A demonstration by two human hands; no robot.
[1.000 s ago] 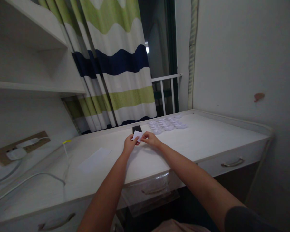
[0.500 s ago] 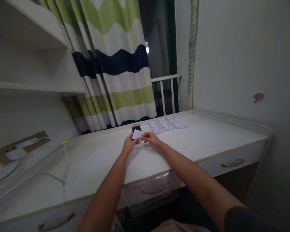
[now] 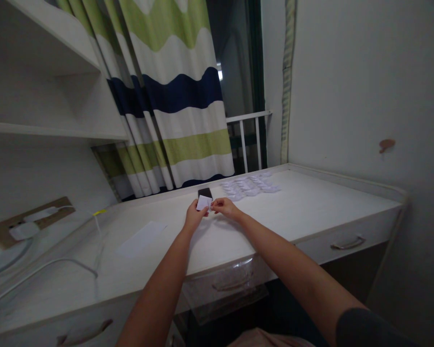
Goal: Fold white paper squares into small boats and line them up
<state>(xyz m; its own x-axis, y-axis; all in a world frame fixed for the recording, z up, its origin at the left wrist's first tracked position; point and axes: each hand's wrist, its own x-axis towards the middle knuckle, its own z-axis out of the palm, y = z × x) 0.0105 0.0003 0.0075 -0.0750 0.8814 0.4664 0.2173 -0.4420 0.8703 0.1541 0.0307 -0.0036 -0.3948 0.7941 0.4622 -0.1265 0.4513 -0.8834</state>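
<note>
Above the white desk (image 3: 275, 217), a small piece of white paper (image 3: 203, 203) is between my two hands. My left hand (image 3: 194, 215) pinches its left and lower side, thumb on top. The fingers of my right hand (image 3: 224, 207) are closed at the paper's right edge; the exact grip is too small to make out fully. Just behind the paper lies a dark phone-like slab (image 3: 204, 193), partly covered by it. To the right of that, several small folded white paper pieces (image 3: 251, 186) lie in rows.
White paper sheets (image 3: 142, 237) lie on the desk to the left. A pale cable (image 3: 58, 261) and a power strip with plugs (image 3: 31, 222) are at the far left. A striped curtain (image 3: 188, 120) hangs behind the desk. Drawers with handles (image 3: 347, 243) line the front.
The small paper has turned and shifted slightly left between my fingers. My right hand has barely moved, and the things on the desk stay where they were.
</note>
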